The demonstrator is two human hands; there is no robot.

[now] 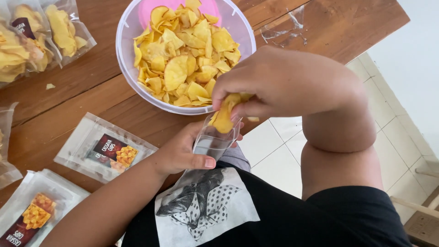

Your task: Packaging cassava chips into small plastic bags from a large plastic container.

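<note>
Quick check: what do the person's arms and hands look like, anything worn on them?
Both arms are bare, with no sleeves reaching the forearms. The left hand and right hand wear no gloves, rings or watch that show. Nails are short and unpainted.

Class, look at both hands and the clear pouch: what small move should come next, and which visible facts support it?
Probably the right hand should lower and let go of its yellow chips into the clear plastic pouch. The chips already sit at the pouch's open mouth, and the left hand holds the pouch upright just below the chip-filled round translucent bowl.
</note>
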